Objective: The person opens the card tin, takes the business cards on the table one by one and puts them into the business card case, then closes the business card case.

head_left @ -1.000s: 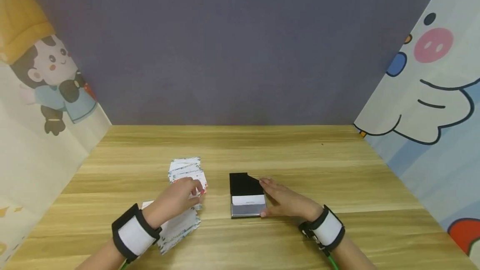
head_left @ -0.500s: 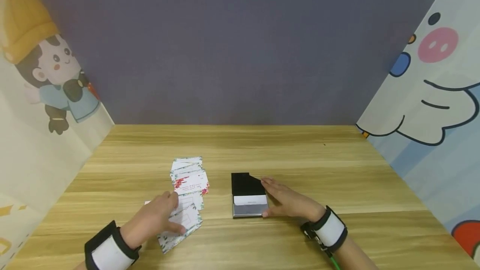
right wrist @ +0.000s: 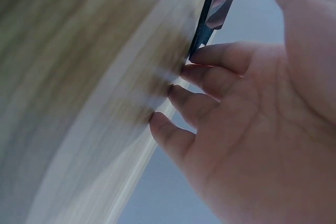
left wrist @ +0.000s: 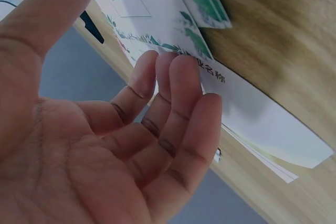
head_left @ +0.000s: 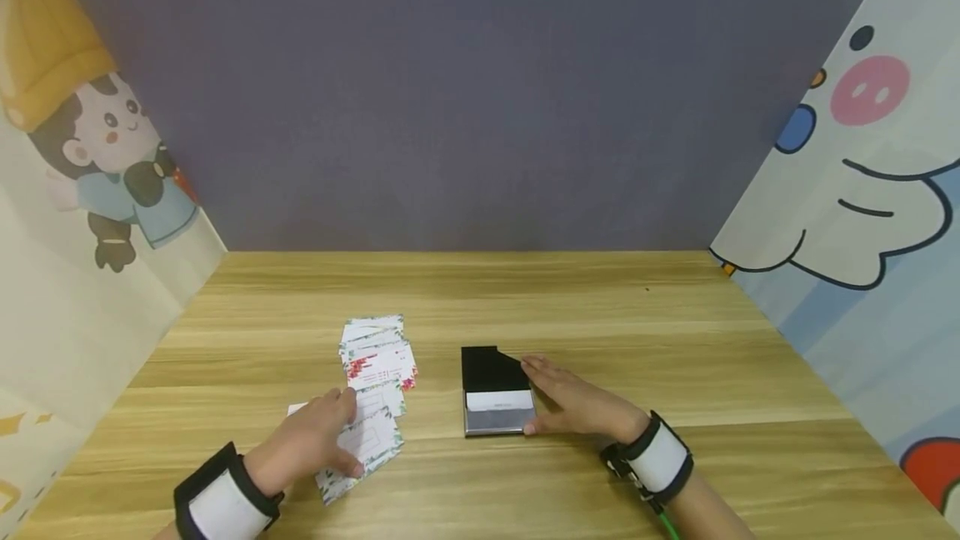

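Overlapping business cards [head_left: 381, 363] spread in a loose column on the left of the table, printed with leafy green borders and one red floral pattern. Over the near end of that column my left hand [head_left: 303, 440] rests, its fingertips at the edge of a leaf-bordered card [left wrist: 131, 3]; a plain white card [left wrist: 257, 111] sticks out beyond them. A business card case [head_left: 480, 369] lies with its lid folded back, black inside, white cards in its silver tray. My right hand [head_left: 577, 405] steadies its right side, thumb at the near corner, fingers straight along the lid.
The wood-grain table [head_left: 600, 315] ends at a dark grey panel [head_left: 465, 90]. Cartoon-printed walls [head_left: 855, 215] stand at both sides. Each wrist wears a black and white band [head_left: 663, 457], the right one with a green cable.
My left hand has drawn back from the red-patterned card toward the near cards, uncovering the middle of the column, then stayed nearly still. The right hand and the card case keep their place.
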Demonstrator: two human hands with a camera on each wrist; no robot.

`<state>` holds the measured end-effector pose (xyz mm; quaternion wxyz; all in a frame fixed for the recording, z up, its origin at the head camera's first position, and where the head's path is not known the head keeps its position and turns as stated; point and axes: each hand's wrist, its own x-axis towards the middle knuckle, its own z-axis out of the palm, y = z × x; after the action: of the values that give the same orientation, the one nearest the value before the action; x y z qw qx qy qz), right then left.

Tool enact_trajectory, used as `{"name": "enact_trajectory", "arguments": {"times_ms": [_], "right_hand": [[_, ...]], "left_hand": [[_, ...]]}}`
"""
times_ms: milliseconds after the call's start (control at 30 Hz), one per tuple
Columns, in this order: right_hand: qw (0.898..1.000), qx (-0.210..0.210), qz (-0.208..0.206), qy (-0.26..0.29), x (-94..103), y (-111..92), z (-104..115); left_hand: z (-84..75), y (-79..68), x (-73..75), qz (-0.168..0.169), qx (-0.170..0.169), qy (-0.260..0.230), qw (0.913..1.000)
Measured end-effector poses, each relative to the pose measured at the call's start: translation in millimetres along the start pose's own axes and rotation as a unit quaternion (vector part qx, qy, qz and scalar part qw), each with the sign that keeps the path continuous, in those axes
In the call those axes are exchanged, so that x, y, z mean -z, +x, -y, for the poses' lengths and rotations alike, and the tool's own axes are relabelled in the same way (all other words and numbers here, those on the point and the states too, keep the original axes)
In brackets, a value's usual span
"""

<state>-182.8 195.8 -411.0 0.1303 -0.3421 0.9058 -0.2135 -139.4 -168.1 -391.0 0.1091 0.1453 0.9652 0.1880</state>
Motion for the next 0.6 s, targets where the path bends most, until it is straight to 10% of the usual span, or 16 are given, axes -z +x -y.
{"name": "enact_trajectory", "arguments": {"times_ms": [600], "right_hand": [[1.0,-0.005,0.002,0.004,1.1,-0.3,2.1]], "left_hand": [[-0.1,3.9,3.7,-0.032,-0.002,0.014,0.9994]]}}
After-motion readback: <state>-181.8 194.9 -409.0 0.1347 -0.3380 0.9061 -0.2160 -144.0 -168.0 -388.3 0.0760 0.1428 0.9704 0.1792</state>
